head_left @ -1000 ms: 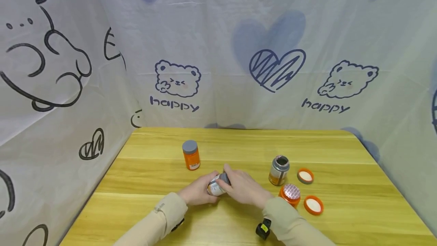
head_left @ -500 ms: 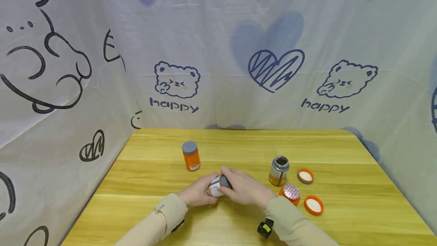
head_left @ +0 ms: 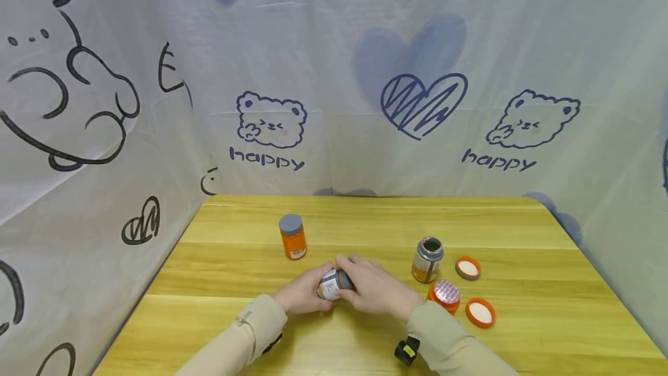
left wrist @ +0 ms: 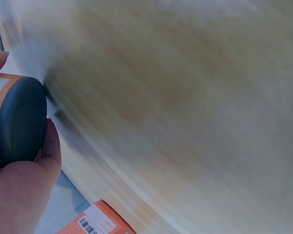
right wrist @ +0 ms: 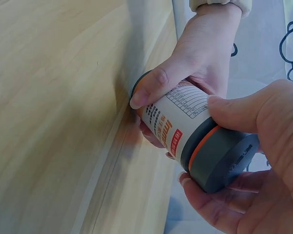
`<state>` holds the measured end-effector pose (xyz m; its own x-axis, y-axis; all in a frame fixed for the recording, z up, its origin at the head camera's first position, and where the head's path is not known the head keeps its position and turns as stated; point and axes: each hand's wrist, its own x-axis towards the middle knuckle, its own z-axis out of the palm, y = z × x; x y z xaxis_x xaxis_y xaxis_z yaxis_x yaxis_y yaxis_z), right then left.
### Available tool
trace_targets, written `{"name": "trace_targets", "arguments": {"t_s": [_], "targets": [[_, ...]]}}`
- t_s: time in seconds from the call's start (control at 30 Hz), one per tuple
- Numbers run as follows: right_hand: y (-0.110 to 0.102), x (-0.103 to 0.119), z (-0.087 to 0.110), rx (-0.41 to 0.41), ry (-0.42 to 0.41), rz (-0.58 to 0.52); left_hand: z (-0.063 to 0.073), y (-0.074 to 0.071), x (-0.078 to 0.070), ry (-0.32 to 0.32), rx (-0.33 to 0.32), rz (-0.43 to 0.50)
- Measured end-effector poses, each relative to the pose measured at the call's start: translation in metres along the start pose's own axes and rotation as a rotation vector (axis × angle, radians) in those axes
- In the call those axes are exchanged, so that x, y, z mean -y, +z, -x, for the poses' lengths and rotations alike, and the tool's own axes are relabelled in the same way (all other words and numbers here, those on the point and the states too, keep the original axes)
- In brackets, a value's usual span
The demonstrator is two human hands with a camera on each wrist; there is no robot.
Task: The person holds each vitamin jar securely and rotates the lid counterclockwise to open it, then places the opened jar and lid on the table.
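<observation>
Both hands hold a small supplement bottle [head_left: 329, 286] tilted sideways over the middle of the table. Its white label with orange print faces the right wrist view. My left hand [head_left: 302, 293] grips the bottle's body near the dark base [left wrist: 24, 122]. On the other end, my right hand [head_left: 378, 289] holds the grey screw lid [right wrist: 222, 161] between thumb and fingers. An orange band [right wrist: 203, 146] shows between lid and body. Beyond the left hand stands an orange bottle [head_left: 294, 242] with its grey lid on.
To the right stand an open grey bottle [head_left: 425, 266] and an orange bottle [head_left: 446, 295] with a patterned foil seal, partly behind the right sleeve. Two lids lie white side up, one grey with an orange rim [head_left: 468, 268], one orange [head_left: 480, 313]. A printed curtain [head_left: 334, 74] hangs behind the table.
The right hand has turned over the lid, its raised finger coming down and its wrist moving slightly right. The orange band beside the lid has come into view. The left hand stays put.
</observation>
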<state>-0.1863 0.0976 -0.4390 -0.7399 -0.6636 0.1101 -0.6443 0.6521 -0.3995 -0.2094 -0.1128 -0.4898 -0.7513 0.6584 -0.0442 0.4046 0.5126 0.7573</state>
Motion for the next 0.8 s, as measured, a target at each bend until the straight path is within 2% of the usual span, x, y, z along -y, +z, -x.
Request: {"name": "trace_targets", "arguments": {"t_s": [0.27,0.8], "targets": [[0.0021,0.0014,0.0008,-0.035,-0.030,0.007,-0.0001,0.0014,0.0027,-0.010,0.009,0.018],[0.0092,0.0036,-0.0003,-0.157,-0.084,-0.011,0.0003,0.0014,0.0033,-0.013,-0.001,0.028]]}}
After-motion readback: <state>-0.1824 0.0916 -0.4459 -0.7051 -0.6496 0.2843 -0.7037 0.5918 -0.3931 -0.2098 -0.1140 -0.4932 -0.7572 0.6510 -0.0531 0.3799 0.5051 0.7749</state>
